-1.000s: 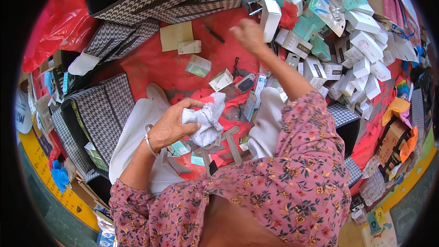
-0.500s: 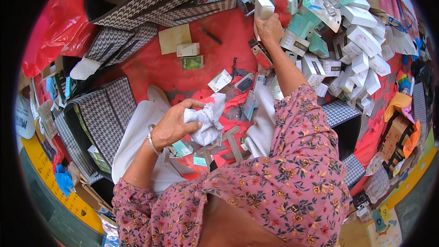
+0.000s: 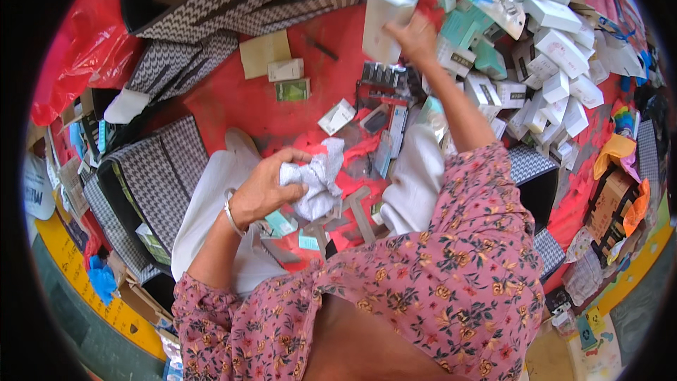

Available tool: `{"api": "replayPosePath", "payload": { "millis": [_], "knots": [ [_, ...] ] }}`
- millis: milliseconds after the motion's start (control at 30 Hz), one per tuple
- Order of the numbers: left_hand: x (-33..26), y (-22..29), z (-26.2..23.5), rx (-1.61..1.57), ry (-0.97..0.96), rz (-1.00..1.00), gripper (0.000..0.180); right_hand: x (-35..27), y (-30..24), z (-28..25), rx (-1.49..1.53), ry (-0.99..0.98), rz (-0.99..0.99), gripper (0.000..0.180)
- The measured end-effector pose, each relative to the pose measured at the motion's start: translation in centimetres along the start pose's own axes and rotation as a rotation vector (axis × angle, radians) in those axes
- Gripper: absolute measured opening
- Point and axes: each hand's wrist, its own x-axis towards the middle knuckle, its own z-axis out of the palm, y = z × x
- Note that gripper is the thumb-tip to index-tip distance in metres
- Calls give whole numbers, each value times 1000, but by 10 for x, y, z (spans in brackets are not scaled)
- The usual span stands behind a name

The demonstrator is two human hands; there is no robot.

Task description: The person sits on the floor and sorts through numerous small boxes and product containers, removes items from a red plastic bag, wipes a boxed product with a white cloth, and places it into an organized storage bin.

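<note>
My left hand (image 3: pixel 270 187) is closed around a bunched white cloth (image 3: pixel 319 182) above my lap. At the far side, my right hand (image 3: pixel 416 35) grips a white box (image 3: pixel 384 25) by its right edge, fingers partly hidden and slightly blurred. The box is raised over the red ground cover. Just below it stands a dark rack-like item (image 3: pixel 384 76) whose kind is unclear. To the right of my right hand lies a heap of white boxes (image 3: pixel 560 53) and green packages (image 3: pixel 489 60).
Houndstooth storage boxes (image 3: pixel 233 0) stand at the far left, another (image 3: pixel 159 176) near my left leg. A small white box (image 3: pixel 285 70), a green box (image 3: pixel 292 89) and a tan card (image 3: pixel 264 53) lie on the red cover (image 3: pixel 211 106). A red plastic bag (image 3: pixel 84 42) lies at far left.
My right hand has lifted the white box away from the heap and moved it left, uncovering the dark item. My left hand keeps the cloth in nearly the same place.
</note>
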Motion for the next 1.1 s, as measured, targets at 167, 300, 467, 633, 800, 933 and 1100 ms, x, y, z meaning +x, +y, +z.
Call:
{"api": "replayPosePath", "payload": {
  "millis": [167, 300, 467, 633, 800, 933, 1100],
  "knots": [
    [1, 1, 1, -48, -42, -86, 42, 42, -39, -65, -497, 242, -432, 35],
    [1, -3, 1, -18, -20, -68, 41, 95, -79, -95, 203, 177, -14, 26],
    [3, 1, -1, 25, -24, -39, 42, 99, -12, -94, 950, -33, 105, 19],
    [-4, 4, 0, -32, -5, -79, 42, -21, 29, -105, -270, 52, -13, 35],
    [-1, 7, 1, -72, -30, -108, 42, -54, 40, -93, -487, 172, -53, 59],
    [1, 5, 5, -20, 35, -45, 41, -63, 14, -80, -661, 180, 29, 61],
    [5, 11, 6, -34, -13, -108, 42, -61, 17, -65, -835, 264, -203, 46]
  ]
}}
